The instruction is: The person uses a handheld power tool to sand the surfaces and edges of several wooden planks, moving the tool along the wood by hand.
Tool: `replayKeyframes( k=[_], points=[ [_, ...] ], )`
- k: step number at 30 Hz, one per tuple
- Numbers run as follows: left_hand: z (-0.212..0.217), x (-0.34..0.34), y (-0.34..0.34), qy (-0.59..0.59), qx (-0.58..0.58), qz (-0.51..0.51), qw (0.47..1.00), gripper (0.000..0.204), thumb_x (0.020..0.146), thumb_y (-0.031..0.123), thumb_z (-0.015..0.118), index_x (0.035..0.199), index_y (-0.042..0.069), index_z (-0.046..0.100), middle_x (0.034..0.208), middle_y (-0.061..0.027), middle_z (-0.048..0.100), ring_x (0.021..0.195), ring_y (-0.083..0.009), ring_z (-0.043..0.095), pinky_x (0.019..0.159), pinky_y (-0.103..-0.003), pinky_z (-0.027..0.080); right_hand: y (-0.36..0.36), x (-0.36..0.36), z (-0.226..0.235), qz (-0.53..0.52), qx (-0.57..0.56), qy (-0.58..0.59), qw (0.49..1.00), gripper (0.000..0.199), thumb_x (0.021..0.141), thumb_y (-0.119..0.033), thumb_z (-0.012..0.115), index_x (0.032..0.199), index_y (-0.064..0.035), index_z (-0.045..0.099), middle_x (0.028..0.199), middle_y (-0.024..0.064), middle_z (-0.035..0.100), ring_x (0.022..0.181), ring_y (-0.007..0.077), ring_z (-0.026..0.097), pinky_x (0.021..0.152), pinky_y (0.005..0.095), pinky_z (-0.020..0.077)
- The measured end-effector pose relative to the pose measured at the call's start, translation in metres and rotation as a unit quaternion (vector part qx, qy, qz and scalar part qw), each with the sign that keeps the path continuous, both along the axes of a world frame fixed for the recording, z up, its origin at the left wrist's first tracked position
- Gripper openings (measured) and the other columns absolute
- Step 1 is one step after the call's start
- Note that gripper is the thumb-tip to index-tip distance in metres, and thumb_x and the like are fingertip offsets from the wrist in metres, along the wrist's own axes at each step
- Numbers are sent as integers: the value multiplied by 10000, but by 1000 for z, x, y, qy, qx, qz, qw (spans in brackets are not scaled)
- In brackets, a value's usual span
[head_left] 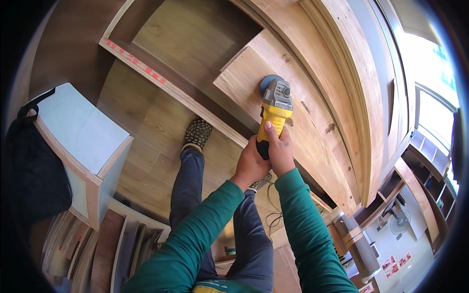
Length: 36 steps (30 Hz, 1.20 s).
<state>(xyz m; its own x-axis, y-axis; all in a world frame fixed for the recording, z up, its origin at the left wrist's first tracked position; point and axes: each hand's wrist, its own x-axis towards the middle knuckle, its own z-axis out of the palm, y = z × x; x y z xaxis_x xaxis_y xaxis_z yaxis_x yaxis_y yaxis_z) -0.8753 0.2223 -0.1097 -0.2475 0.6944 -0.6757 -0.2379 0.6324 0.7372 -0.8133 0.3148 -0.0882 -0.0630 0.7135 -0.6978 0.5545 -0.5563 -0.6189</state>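
Both my hands grip the yellow body of an angle grinder (276,115). My left hand (250,165) wraps the black rear end of it, and my right hand (281,151) closes over the grip from the right, thumb along the top. The grinder's grey head points away from me. Its blue-grey disc (270,84) is at the surface of a light wooden board (244,73); whether it touches or hovers I cannot tell. Dark rough patches mark the wood just right of the tool.
A long wooden rail (161,83) with red marks runs between my feet and the board. Stacked plywood sheets (342,73) curve along the right. A white-topped cabinet (80,129) with a black bag (39,166) stands left. A cable (274,215) lies on the floor near my right foot.
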Motion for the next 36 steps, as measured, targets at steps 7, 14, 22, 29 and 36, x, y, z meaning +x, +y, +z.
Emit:
replayKeyframes(
  k=[7, 14, 22, 29, 36],
  points=[
    [1, -4, 4, 6, -13, 9, 1000, 708, 746, 266, 919, 1281, 20, 526, 1119, -210, 718, 1066, -389, 721, 885, -431, 569, 3, -7, -3, -12, 2, 5, 1000, 524, 1021, -436, 702, 1227, 41, 632, 1077, 158, 730, 972, 222, 699, 872, 355, 544],
    [4, -6, 7, -2, -16, 9, 1000, 685, 773, 270, 892, 1303, 26, 533, 1152, -224, 710, 1105, -404, 704, 919, -447, 563, 5, -10, 4, 15, 16, -33, 999, 524, 1025, -437, 694, 1214, 48, 633, 1065, 166, 731, 963, 228, 699, 864, 357, 544],
    [2, -2, 3, -1, -16, 10, 1000, 665, 765, 252, 894, 1285, 32, 544, 1124, -230, 719, 1092, -415, 710, 902, -450, 568, 2, -4, 2, 16, -9, -38, 999, 519, 1039, -444, 655, 1269, 21, 637, 1119, 141, 716, 1027, 212, 675, 921, 348, 515],
    [4, 2, 1, -1, -5, 1, 1000, 653, 780, 227, 872, 1310, 29, 547, 1133, -235, 716, 1102, -422, 704, 912, -451, 565, -3, 0, 6, -2, 9, -34, 999, 536, 1024, -452, 683, 1278, 18, 638, 1152, 137, 716, 1033, 209, 678, 926, 345, 522],
    [-2, -2, -1, 8, 0, 19, 1000, 672, 774, 236, 882, 1315, 24, 544, 1141, -240, 714, 1109, -422, 702, 919, -449, 562, 1, -12, 6, 19, 4, -34, 999, 555, 1003, -462, 710, 1253, 29, 647, 1125, 148, 729, 1034, 210, 690, 912, 354, 530]
  ],
)
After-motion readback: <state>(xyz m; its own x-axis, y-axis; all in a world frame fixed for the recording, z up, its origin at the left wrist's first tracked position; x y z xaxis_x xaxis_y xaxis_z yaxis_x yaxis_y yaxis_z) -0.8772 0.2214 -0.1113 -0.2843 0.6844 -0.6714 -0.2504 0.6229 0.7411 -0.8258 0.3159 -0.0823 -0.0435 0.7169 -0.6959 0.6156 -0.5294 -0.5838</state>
